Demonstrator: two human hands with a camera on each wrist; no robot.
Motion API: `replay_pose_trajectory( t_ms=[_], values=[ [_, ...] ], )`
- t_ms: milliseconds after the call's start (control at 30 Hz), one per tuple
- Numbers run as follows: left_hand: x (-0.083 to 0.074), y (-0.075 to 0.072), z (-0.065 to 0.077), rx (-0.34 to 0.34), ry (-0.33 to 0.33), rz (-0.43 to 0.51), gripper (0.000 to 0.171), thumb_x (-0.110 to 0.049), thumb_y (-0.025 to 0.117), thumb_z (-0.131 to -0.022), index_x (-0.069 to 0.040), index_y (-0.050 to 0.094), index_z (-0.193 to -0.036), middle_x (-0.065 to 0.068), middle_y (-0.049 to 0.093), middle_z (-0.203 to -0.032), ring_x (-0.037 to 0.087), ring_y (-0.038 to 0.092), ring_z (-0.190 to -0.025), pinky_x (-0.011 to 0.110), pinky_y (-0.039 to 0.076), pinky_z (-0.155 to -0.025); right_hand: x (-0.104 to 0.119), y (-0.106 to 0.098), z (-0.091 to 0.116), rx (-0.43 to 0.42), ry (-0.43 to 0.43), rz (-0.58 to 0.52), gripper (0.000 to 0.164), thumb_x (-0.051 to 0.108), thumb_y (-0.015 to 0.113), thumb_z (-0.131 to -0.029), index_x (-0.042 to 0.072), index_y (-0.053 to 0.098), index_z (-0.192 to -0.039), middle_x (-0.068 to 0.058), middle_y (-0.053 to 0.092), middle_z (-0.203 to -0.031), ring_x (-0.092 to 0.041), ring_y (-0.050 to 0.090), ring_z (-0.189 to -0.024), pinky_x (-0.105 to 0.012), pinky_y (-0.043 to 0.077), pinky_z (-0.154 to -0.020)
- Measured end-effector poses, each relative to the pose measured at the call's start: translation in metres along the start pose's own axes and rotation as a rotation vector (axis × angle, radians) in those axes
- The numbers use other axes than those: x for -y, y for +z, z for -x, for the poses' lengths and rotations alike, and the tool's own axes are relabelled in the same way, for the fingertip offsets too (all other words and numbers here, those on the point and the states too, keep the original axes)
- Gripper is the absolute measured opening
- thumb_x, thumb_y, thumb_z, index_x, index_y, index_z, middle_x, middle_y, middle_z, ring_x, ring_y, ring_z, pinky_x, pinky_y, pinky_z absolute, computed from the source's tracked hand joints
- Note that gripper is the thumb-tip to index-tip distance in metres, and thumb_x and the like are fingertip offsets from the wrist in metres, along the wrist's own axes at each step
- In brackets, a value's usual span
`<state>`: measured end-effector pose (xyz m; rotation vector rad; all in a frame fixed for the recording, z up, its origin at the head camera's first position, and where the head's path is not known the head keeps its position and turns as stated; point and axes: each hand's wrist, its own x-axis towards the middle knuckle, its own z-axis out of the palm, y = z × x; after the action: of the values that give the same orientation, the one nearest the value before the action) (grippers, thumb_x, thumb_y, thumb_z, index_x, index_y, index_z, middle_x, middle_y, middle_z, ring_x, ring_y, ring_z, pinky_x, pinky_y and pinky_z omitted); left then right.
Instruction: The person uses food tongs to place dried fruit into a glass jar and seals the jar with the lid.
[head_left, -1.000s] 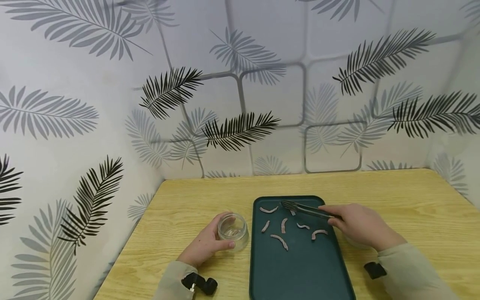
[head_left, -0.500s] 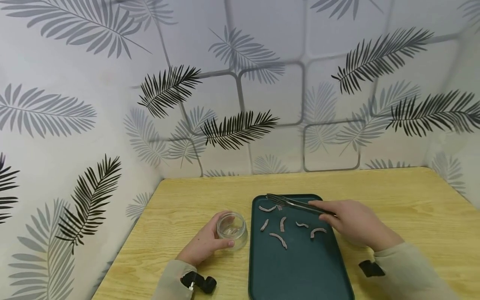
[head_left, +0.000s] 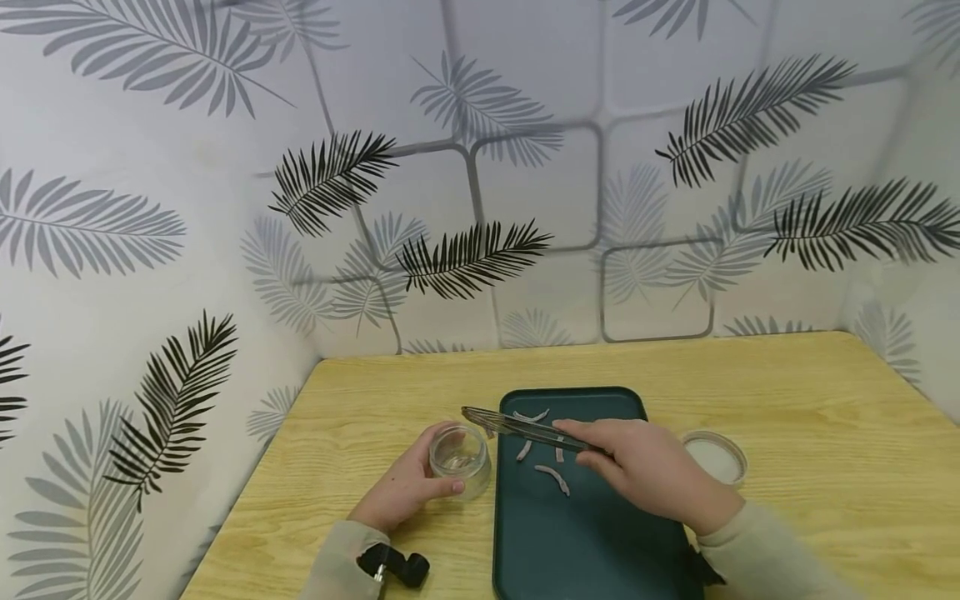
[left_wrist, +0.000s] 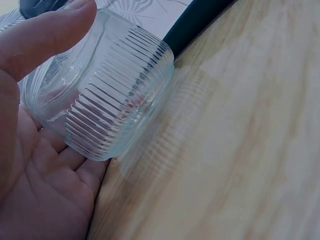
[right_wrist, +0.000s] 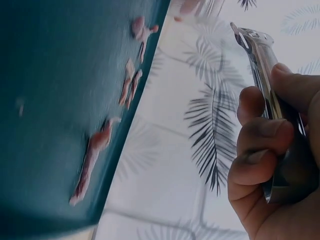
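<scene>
My left hand [head_left: 405, 492] curls round a clear glass jar [head_left: 459, 460], which stands on the table left of the tray. Its ribbed side shows in the left wrist view, with the thumb across the upper part of the jar [left_wrist: 120, 85]. My right hand [head_left: 651, 468] grips metal tongs [head_left: 536, 432] over the tray; their tips reach just above the jar's right rim. A small pale strip seems to hang from the tongs near the tips. Several pinkish, dried-meat-like strips [head_left: 552, 480] lie on the dark green tray [head_left: 592, 554], some behind the tongs and right hand.
A round lid-like disc [head_left: 716, 457] with a pale middle lies on the wooden table [head_left: 405, 387] right of the tray. Behind the table rises a wall [head_left: 540, 200] with leaf patterns.
My right hand and the tongs have moved left from the tray's far part toward the jar, uncovering the disc on the right. The left hand still holds the jar in place.
</scene>
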<state>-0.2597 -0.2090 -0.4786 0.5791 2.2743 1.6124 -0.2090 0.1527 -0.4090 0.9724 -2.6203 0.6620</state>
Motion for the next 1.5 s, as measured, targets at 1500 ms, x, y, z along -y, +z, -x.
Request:
replay_pose_trajectory(
  t_ms=[1500],
  values=[
    [-0.002,-0.001,0.000,0.010,0.008,0.010,0.081,-0.019,0.081,-0.089,-0.025,0.034,-0.154,0.006,0.042,-0.155,0.024,0.043,-0.139,0.045,0.034,-0.111,-0.040,-0.012,0.004,0.220,0.288,0.025,0.059,0.029,0.071,-0.095,0.017,0.053,-0.150,0.014,0.068,-0.086,-0.003,0.050,-0.061,-0.033,0.041,-0.057]
  ],
)
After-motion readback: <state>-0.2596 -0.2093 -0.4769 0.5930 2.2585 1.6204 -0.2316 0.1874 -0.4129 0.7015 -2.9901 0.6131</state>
